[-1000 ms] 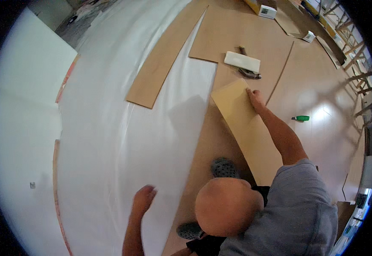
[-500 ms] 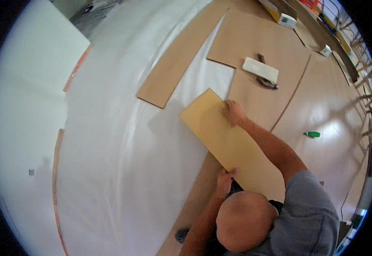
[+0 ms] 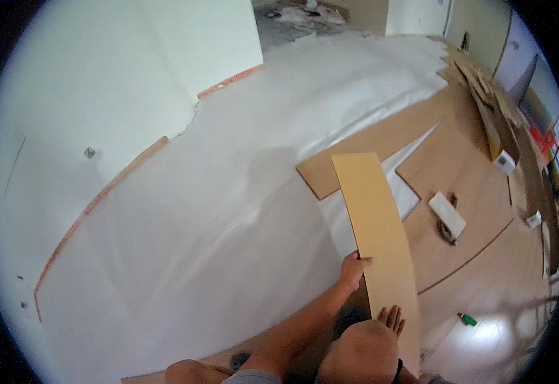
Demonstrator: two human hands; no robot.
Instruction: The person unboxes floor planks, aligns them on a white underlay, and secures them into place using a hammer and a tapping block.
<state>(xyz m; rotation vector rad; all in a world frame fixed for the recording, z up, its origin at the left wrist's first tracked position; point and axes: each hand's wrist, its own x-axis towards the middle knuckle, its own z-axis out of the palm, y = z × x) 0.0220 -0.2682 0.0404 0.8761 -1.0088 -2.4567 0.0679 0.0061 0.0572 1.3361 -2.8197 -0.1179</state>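
Note:
A long floorboard [image 3: 382, 230], its yellowish-tan face upward, lies at a slant in front of me. My left hand [image 3: 353, 270] is closed on its left edge, with the thumb over the top face. Nearer my body, my right hand [image 3: 393, 318] rests on the board with its fingers stretched and apart. My knee [image 3: 359, 352] hides part of that hand and of the board's near end. Beyond the held board, a loose brown floorboard [image 3: 321, 180] lies on the white underlay sheet [image 3: 228, 224].
Laid flooring [image 3: 478, 275] covers the right side. On it lie a white block [image 3: 447, 213] over a dark-handled tool and a small green object [image 3: 467, 319]. Boards and packaging [image 3: 503, 137] line the far right. A white wall [image 3: 119, 77] stands at left.
The view has turned left. The board has swung to point more straight away from me. My right hand has come back from the far part of the board to its near part.

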